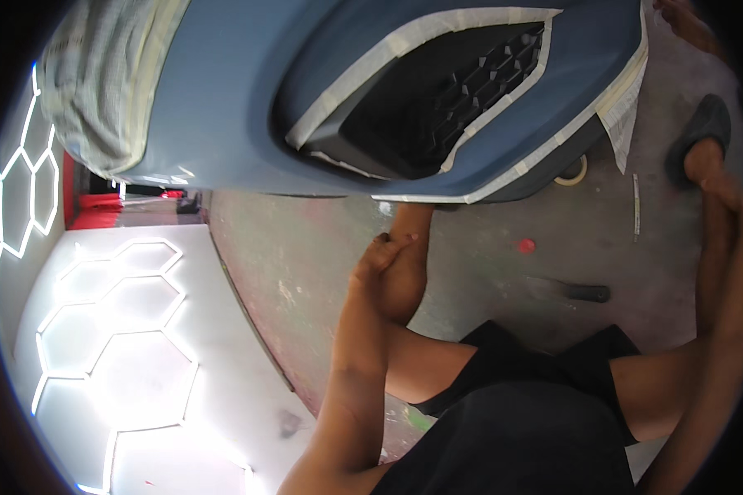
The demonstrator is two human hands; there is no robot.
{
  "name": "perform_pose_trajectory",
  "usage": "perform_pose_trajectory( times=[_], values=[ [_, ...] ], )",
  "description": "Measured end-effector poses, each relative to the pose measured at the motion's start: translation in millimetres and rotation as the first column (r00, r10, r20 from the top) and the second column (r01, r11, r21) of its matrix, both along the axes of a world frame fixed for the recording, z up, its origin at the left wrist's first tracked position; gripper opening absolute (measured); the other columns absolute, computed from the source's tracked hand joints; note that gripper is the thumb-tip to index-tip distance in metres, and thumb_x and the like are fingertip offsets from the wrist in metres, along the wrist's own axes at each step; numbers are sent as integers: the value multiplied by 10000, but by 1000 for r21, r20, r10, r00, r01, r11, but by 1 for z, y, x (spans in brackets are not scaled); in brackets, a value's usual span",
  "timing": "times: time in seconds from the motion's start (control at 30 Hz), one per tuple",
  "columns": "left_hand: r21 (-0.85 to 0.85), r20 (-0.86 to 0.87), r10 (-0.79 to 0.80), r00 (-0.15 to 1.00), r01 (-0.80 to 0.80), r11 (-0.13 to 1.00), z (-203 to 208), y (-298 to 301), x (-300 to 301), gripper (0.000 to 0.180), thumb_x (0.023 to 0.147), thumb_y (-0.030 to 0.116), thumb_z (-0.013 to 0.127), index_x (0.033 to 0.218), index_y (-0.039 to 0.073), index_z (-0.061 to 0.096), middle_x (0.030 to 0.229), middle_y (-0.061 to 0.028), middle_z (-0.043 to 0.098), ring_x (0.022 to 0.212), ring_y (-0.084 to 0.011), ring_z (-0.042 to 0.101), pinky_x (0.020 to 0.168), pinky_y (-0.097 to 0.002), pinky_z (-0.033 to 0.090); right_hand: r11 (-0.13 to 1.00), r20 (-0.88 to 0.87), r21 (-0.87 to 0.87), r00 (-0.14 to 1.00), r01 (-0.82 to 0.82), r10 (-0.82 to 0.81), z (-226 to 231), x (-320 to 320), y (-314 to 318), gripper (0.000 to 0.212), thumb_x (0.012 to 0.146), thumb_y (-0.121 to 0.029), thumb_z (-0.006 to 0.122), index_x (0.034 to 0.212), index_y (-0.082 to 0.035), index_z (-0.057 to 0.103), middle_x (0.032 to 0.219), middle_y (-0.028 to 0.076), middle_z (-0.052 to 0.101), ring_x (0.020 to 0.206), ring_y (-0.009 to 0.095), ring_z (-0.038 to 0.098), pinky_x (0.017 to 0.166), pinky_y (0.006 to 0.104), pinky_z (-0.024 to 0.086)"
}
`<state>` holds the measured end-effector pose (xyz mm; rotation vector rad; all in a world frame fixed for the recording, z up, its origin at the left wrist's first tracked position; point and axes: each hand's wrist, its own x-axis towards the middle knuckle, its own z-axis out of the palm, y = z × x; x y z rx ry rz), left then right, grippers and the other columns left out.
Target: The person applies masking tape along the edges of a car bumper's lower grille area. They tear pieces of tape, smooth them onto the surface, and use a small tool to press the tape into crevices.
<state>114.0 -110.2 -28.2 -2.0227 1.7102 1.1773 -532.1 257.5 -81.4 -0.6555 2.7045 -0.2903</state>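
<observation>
My left hand (380, 257) rests on my left shin, its fingers lying across the skin; I see nothing held in it. My right arm runs along the right rim. My right hand (723, 193) is at my lower right leg near the ankle, its fingers too unclear to read. Above my left hand is a blue-grey car bumper (215, 107). Pale masking tape (413, 35) borders its dark opening, where a black honeycomb grille (491, 73) shows. A loose tape flap (623, 124) hangs from the bumper's right edge.
On the floor lie a black-handled tool (584, 292), a red round piece (526, 246), a pale strip (636, 206) and a tape roll (571, 172) partly under the bumper. Wrinkled covering (107, 82) hangs at left, above lit hexagon panels (140, 363). Part of a bare limb (689, 25) shows top right.
</observation>
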Motion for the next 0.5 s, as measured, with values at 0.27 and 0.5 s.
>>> perform_pose_trajectory(
  times=[0.27,0.5],
  values=[
    [-74,71,-18,997,23,997,12,8,-9,1217,753,693,831,1480,-211,462,1453,-368,586,1425,-409,553,1191,-432,419,1000,58,-3,998,-22,22,-12,-13,-19,680,912,-468,717,1408,-7,648,1395,239,685,1303,392,654,1094,467,507],
    [-130,262,-209,942,249,960,32,13,-32,1084,827,698,759,1441,-168,538,1449,-389,578,1423,-446,546,1179,-484,431,1000,54,-6,999,-7,7,-11,-13,-15,687,912,-472,719,1410,-5,646,1399,241,682,1309,392,650,1097,467,505]
  ],
)
